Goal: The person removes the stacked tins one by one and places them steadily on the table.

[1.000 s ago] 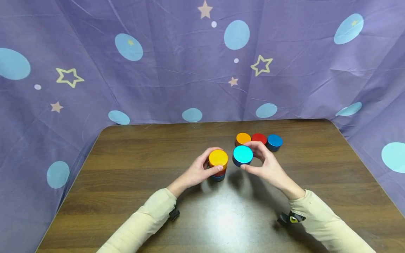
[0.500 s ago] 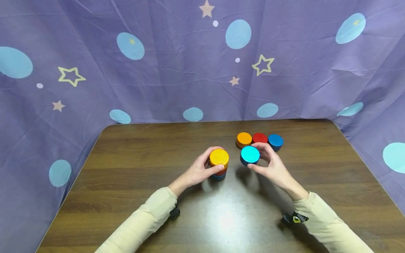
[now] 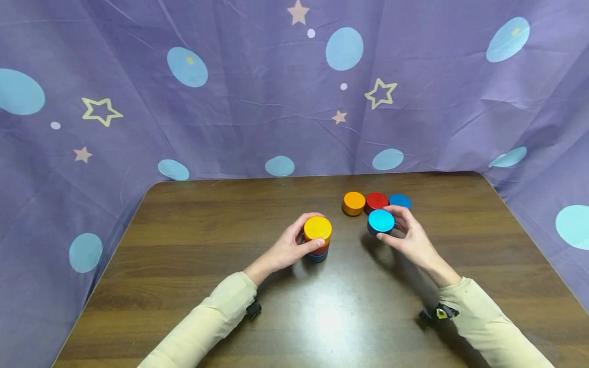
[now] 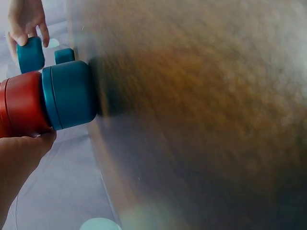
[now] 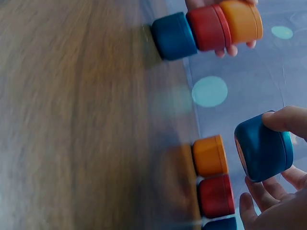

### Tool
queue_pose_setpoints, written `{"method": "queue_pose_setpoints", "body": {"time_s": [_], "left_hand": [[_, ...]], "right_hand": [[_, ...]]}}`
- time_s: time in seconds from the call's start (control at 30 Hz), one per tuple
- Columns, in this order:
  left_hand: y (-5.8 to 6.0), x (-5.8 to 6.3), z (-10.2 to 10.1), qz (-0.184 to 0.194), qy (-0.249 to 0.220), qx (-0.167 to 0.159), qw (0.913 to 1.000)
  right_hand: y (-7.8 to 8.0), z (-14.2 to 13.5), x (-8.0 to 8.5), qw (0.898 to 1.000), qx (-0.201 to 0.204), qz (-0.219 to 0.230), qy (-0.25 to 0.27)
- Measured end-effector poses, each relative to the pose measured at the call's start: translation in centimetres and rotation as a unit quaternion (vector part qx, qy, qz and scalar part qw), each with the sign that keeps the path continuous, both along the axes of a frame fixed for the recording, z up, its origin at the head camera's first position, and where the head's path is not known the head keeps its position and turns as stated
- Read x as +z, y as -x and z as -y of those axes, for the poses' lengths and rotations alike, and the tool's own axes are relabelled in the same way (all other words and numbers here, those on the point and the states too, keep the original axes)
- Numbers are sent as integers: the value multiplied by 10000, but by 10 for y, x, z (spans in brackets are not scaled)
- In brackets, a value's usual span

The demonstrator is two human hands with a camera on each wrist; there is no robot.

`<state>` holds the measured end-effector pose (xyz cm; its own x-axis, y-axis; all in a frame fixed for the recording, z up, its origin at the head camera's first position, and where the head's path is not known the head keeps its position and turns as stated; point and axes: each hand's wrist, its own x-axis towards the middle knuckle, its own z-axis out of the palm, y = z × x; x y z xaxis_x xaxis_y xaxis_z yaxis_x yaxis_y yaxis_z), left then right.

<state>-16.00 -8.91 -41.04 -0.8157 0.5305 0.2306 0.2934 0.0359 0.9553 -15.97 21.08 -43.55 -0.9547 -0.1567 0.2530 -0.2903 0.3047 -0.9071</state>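
My left hand [image 3: 291, 244] grips a stack of three small round tins between thumb and fingers. An orange tin [image 3: 317, 228] tops it, a red tin [image 4: 26, 100] is in the middle, and a blue tin [image 4: 72, 93] sits at the bottom on the table. To the right, my right hand [image 3: 411, 243] pinches another blue tin [image 3: 381, 222] by its side. That tin is held in the air above the table, its underside showing in the right wrist view.
Behind the right hand, an orange tin [image 3: 354, 203], a red tin [image 3: 376, 202] and a blue tin [image 3: 400, 202] stand in a row on the brown wooden table [image 3: 207, 225]. A purple patterned cloth [image 3: 248, 102] hangs beyond the table's far edge.
My right hand has moved to the right with the blue tin, away from the stack and in front of the row. The left hand has stayed on the stack.
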Motion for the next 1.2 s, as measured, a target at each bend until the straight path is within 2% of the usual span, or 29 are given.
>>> {"method": "queue_pose_setpoints", "body": {"time_s": [0.07,0.3,0.77,1.03,1.2], "left_hand": [[-2,6,0,-25,-26,-23,10000],[-2,6,1,-69,-12,-50,10000],[-2,7,2,-21,42,-82,10000],[11,-20,2,-5,-40,-86,10000],[1,0,2,36,23,-94,9999]], "right_hand": [[2,-4,-2,10000,-75,32,-16],[8,-17,-8,9991,-342,218,-143],[16,-43,-10,9959,-837,337,56],[20,-58,-9,9933,-1106,292,160],[21,-66,-9,9922,-1186,256,296]]}}
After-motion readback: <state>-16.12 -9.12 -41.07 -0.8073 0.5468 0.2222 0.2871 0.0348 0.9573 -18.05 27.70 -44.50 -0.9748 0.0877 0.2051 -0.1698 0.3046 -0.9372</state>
